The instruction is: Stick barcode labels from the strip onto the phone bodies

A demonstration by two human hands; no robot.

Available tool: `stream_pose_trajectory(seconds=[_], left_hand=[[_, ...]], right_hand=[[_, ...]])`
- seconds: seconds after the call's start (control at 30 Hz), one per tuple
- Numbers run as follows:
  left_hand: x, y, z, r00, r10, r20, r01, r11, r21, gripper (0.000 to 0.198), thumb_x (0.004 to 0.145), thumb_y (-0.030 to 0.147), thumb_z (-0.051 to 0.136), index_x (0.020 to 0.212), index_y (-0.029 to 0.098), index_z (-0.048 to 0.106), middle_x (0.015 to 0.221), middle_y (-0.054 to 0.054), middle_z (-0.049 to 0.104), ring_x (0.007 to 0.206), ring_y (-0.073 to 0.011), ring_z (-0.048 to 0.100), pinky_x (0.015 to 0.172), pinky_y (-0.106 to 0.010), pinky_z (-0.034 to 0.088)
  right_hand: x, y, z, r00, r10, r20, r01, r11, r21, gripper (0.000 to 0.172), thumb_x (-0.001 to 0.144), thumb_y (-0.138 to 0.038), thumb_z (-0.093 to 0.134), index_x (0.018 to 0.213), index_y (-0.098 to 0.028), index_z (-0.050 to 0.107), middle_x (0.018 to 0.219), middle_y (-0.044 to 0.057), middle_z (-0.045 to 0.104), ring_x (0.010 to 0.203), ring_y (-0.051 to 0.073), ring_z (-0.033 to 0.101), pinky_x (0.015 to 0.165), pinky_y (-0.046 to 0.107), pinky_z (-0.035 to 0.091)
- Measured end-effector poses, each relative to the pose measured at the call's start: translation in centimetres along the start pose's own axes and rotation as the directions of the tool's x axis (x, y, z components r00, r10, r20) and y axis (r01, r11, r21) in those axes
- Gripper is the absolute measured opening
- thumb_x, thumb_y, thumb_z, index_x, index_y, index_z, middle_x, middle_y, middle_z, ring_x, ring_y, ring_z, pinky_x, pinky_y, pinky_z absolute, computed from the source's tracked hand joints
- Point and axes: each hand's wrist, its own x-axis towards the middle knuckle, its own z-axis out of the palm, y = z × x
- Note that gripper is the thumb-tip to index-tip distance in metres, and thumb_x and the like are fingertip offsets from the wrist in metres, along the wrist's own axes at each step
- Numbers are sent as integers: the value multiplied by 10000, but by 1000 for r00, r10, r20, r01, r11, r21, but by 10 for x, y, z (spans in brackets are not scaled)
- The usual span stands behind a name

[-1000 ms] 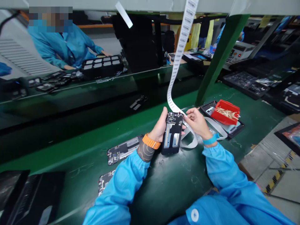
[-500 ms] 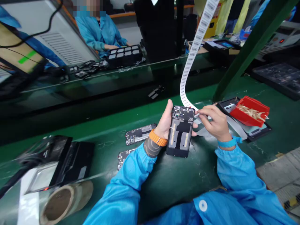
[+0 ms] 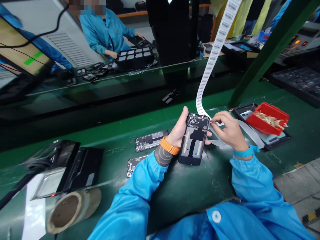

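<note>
My left hand point(image 3: 178, 130) grips an opened phone point(image 3: 194, 141) along its sides, the thumb at its upper left edge. The back cover is off, so the circuit board at the top and two pale strips lower down show. My right hand point(image 3: 228, 130) is closed in a pinch at the phone's upper right edge. A small white strip point(image 3: 210, 122) shows at its fingertips, too small to make out fully. Left of my left hand lie two more opened phones, one point(image 3: 151, 140) in full view and one point(image 3: 133, 165) partly hidden by my sleeve.
A hanging strip of barcode labels point(image 3: 211, 61) curves down behind the phone. A red bin point(image 3: 271, 116) of pale strips stands at the right. On the left are a black label printer point(image 3: 87, 168) and a cardboard tube point(image 3: 75, 208). A co-worker point(image 3: 107, 33) handles a tray across the bench.
The phone has tilted slightly within my left hand's hold. My right fingers remain at its upper right edge, and less of the white strip shows. The co-worker's hands have moved apart.
</note>
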Motion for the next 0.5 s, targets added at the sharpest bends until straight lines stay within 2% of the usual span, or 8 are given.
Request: stream_pose_trajectory(seconds=[0.2, 0.3, 0.4, 0.5], left_hand=[[4, 0, -3, 1000, 21, -12, -21, 999, -26, 995, 867, 832, 107, 1318, 92, 596, 906, -198, 749, 750, -335, 744, 641, -458, 596], [4, 0, -2, 1000, 13, -23, -14, 998, -56, 979, 876, 825, 119, 1311, 91, 599, 914, -197, 749, 770, -335, 747, 663, -466, 599], [1, 1, 0, 998, 1, -64, -5, 997, -71, 967, 886, 816, 118, 1305, 89, 601, 910, -197, 749, 799, -342, 748, 664, -470, 602], [-3, 2, 2, 996, 0, -88, -5, 999, -48, 1006, 875, 826, 89, 1310, 72, 593, 921, -218, 744, 811, -362, 747, 668, -488, 600]], right_hand=[[-1, 4, 1, 1000, 9, -12, -9, 1000, 7, 94, 856, -155, 576, 804, -231, 591, 873, 48, 608, 867, 236, 597, 772, 411, 494], [-1, 3, 0, 999, 43, -24, -43, 999, 11, 66, 862, -177, 591, 892, -228, 620, 892, 50, 630, 858, 229, 603, 761, 399, 504], [0, 0, -1, 997, 77, -6, -77, 997, 28, 133, 882, -191, 589, 995, -222, 651, 909, 52, 656, 837, 215, 611, 737, 379, 516], [0, -2, 0, 999, 34, -11, -33, 998, 58, 121, 901, -186, 578, 955, -223, 679, 921, 57, 663, 877, 217, 630, 762, 385, 526]])
